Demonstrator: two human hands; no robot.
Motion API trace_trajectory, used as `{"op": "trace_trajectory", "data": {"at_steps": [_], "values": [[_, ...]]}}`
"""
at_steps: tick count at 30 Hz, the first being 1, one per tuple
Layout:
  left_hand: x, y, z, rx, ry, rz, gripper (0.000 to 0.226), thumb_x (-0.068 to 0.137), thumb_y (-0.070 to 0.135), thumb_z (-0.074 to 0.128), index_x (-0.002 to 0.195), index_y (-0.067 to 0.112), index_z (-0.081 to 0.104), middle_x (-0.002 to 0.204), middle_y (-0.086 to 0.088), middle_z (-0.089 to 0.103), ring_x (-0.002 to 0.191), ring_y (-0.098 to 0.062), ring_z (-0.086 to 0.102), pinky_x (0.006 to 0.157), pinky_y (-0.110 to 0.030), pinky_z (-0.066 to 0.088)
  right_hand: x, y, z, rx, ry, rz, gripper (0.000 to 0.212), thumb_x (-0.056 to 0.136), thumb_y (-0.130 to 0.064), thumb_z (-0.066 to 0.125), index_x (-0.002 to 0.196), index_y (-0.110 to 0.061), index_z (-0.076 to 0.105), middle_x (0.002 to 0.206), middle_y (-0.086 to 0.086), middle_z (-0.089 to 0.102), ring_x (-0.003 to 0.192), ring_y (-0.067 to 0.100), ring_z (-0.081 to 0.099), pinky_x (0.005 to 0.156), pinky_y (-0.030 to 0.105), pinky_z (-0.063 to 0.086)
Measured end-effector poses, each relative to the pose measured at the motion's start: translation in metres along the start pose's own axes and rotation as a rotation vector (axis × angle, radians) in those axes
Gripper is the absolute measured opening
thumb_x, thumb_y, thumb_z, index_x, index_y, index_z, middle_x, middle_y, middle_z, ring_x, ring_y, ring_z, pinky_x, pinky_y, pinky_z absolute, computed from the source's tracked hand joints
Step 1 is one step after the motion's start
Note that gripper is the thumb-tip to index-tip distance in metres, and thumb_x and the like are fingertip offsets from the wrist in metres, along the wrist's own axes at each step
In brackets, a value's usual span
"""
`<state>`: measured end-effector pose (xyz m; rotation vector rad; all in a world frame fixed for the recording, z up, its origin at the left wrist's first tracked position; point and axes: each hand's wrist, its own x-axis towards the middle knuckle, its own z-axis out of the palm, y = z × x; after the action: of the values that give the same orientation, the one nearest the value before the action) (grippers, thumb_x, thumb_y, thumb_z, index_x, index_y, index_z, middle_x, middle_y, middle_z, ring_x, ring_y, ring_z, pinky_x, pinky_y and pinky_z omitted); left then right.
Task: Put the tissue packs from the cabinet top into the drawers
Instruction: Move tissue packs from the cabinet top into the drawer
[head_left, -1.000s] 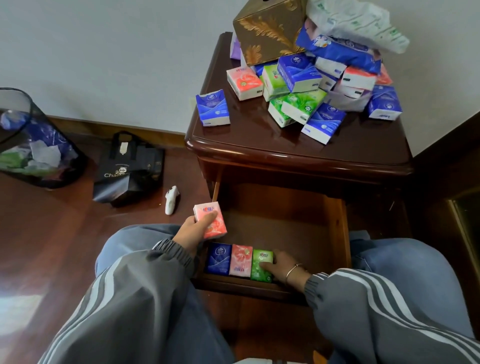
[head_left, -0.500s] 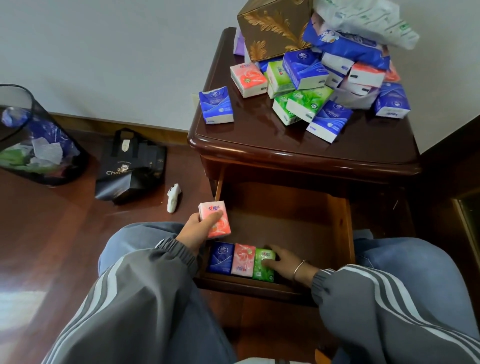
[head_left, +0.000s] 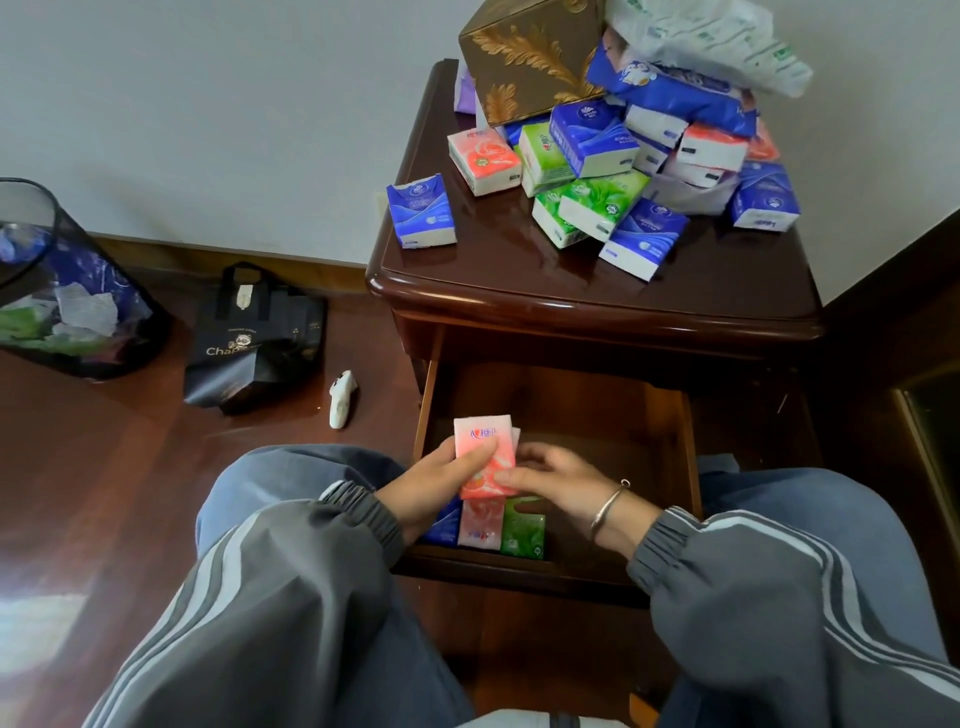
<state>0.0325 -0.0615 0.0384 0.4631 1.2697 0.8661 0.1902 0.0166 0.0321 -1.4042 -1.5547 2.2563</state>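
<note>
above the stored row (head_left: 522, 527) the pink pack (head_left: 483, 449) stands upright, left hand (head_left: 434, 486) gripping it, right hand (head_left: 563, 480) pinching its edge

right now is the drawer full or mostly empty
Mostly empty: the drawer has three packs along its front, with bare wood behind them.

A room in a home, likely a bedroom.
A dark polished cabinet (head_left: 493, 275) with an open drawer (head_left: 582, 410) stands against a plain white wall (head_left: 208, 104) with wooden skirting (head_left: 218, 255), on a glossy wood floor (head_left: 104, 467). Tissue packs (head_left: 597, 135) and a gilt-patterned box (head_left: 524, 57) crowd its top. A mesh bin (head_left: 67, 291) of rubbish and a black shopping bag (head_left: 254, 343) sit nearby.
</note>
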Motion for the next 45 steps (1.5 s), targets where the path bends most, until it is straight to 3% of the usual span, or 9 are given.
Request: {"op": "trace_trajectory", "data": {"at_steps": [3,7,9,16,21,27,36,40,45], "values": [[0.001,-0.001,0.0,0.204,0.01,0.016,0.068,0.085,0.057,0.049,0.138,0.014,0.043,0.135,-0.006,0.054,0.123,-0.02,0.054,0.109,-0.041,0.04,0.0,0.002,-0.017,0.08,0.007,0.094,0.028,0.079,-0.015,0.071,0.106,-0.016,0.062,0.092,0.0,0.072,0.082,0.013,0.068,0.071,0.025,0.055],[0.021,-0.005,-0.025,0.465,0.57,0.058,0.069,0.091,0.053,0.051,0.145,0.014,0.035,0.148,-0.012,0.034,0.137,-0.028,0.034,0.114,-0.044,0.029,-0.003,0.009,-0.075,0.047,0.269,0.245,0.032,0.08,-0.017,0.071,0.11,-0.013,0.06,0.086,0.0,0.07,0.075,0.014,0.066,0.07,0.027,0.052],[0.028,-0.009,-0.037,0.508,0.677,-0.086,0.07,0.092,0.052,0.048,0.148,0.014,0.03,0.152,-0.015,0.028,0.139,-0.034,0.03,0.115,-0.044,0.026,-0.005,0.023,-0.097,-0.072,0.314,0.386,0.035,0.077,-0.02,0.073,0.108,-0.013,0.058,0.092,0.003,0.069,0.079,0.017,0.065,0.077,0.031,0.051],[0.04,-0.02,-0.037,0.415,0.538,-0.227,0.055,0.095,0.046,0.043,0.133,0.007,0.043,0.127,-0.016,0.056,0.113,-0.03,0.057,0.102,-0.044,0.045,0.007,0.061,-0.085,-0.316,0.116,0.663,0.043,0.079,-0.025,0.074,0.114,-0.008,0.057,0.106,0.006,0.068,0.086,0.017,0.067,0.082,0.03,0.054],[0.038,-0.019,-0.038,0.447,0.52,-0.241,0.052,0.096,0.045,0.042,0.134,0.008,0.042,0.125,-0.013,0.057,0.108,-0.027,0.059,0.099,-0.043,0.047,0.008,0.061,-0.08,-0.616,0.146,0.679,0.054,0.084,-0.039,0.065,0.124,-0.005,0.05,0.125,0.01,0.059,0.088,0.018,0.06,0.057,0.022,0.049],[0.041,-0.019,-0.039,0.457,0.516,-0.252,0.05,0.097,0.044,0.042,0.133,0.009,0.04,0.125,-0.012,0.056,0.107,-0.025,0.06,0.098,-0.042,0.049,0.015,0.066,-0.08,-0.444,0.355,0.508,0.036,0.087,-0.027,0.063,0.113,-0.004,0.057,0.113,0.016,0.063,0.102,0.03,0.061,0.087,0.039,0.052],[0.044,-0.021,-0.04,0.471,0.533,-0.256,0.05,0.096,0.043,0.044,0.133,0.01,0.039,0.124,-0.012,0.056,0.105,-0.025,0.059,0.096,-0.041,0.049,0.016,0.072,-0.054,-0.153,0.25,0.475,0.038,0.09,0.01,0.043,0.125,0.0,0.052,0.126,0.021,0.059,0.111,0.03,0.06,0.078,0.034,0.052],[0.046,-0.024,-0.042,0.466,0.534,-0.248,0.05,0.096,0.043,0.045,0.133,0.009,0.039,0.124,-0.013,0.055,0.104,-0.024,0.059,0.093,-0.041,0.05,0.015,0.068,-0.053,-0.182,0.166,0.518,0.038,0.09,0.01,0.041,0.125,-0.001,0.051,0.127,0.019,0.058,0.113,0.028,0.059,0.089,0.034,0.049],[0.048,-0.025,-0.042,0.467,0.529,-0.265,0.052,0.095,0.045,0.046,0.133,0.01,0.038,0.127,-0.013,0.054,0.107,-0.026,0.058,0.095,-0.043,0.049,0.012,0.066,-0.053,-0.384,0.096,0.527,0.035,0.092,-0.006,0.049,0.127,-0.007,0.052,0.114,0.01,0.06,0.098,0.02,0.054,0.076,0.027,0.045]]}}
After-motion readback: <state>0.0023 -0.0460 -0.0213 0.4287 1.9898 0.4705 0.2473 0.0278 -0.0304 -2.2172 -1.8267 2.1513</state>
